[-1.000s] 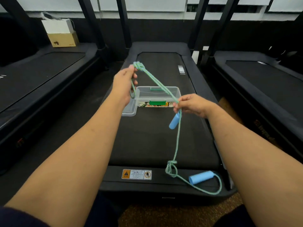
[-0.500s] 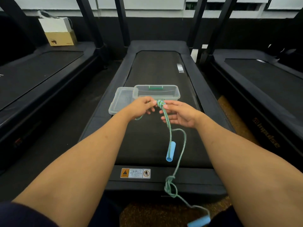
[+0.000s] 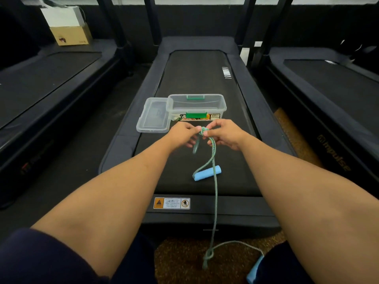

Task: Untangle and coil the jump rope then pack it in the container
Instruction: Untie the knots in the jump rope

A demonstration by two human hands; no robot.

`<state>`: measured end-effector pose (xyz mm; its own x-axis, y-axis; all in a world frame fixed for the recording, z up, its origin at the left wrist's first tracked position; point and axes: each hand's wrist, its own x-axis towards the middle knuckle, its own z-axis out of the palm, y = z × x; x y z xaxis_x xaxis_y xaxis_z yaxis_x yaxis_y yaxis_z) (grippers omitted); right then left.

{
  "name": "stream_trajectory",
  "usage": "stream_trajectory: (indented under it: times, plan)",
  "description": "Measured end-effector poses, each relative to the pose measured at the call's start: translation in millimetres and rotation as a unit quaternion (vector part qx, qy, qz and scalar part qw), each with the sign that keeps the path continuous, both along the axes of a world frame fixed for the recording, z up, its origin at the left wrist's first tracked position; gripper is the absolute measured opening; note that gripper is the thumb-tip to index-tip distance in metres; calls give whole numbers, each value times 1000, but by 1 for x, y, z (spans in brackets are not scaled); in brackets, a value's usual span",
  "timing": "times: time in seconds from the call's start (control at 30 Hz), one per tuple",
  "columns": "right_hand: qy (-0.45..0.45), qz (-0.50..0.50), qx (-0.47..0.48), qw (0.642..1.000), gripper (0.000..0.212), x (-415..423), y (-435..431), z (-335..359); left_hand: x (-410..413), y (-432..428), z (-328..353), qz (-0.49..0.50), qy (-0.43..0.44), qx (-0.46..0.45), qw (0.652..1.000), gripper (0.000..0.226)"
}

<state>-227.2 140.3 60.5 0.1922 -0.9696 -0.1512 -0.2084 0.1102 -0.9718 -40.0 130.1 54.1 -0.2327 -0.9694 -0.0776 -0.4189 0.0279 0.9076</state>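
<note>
My left hand [image 3: 183, 134] and my right hand [image 3: 224, 133] meet over the treadmill belt, both pinching one knot [image 3: 203, 130] in the green jump rope [image 3: 215, 193]. From the knot the rope hangs down toward me. One blue handle [image 3: 207, 173] lies on the belt below my hands. A second knot [image 3: 208, 255] hangs near the floor, and the other blue handle [image 3: 253, 270] shows at the bottom edge by my leg. The clear plastic container [image 3: 222, 105] with green clips stands open just beyond my hands.
The container's clear lid [image 3: 152, 117] lies beside it on the left. The black treadmill [image 3: 205, 78] has raised side rails and a warning sticker [image 3: 171, 203] at its near end. More treadmills flank it. A cardboard box [image 3: 70, 35] stands far left.
My hands came down from in front of the container and closed together on the knot. The hanging handle settled onto the belt, and the lower knot and second handle slid off toward the floor.
</note>
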Motion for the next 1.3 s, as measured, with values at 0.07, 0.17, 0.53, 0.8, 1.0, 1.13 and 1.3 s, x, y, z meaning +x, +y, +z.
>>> stream_trajectory:
  times: [0.07,0.17,0.53,0.8,1.0,1.13,1.3]
  plan:
    - [12,12,2,1000,23,1,0,-1,1,4,-1,0,34,23,999,35]
    - [25,27,3,999,24,1,2,-1,4,5,-1,-10,68,45,997,29]
    - [34,145,143,979,17,4,10,3,-6,-7,39,108,345,62,930,16]
    - [75,154,171,970,11,-23,15,-3,19,-11,63,171,565,51,805,20]
    - [-57,88,178,978,19,-33,16,-6,37,-17,74,218,641,25,736,13]
    - [124,143,163,968,25,-35,19,1,43,-17,92,232,650,10,724,14]
    - [339,195,239,889,16,-52,24,-17,60,-25,129,224,705,-16,673,22]
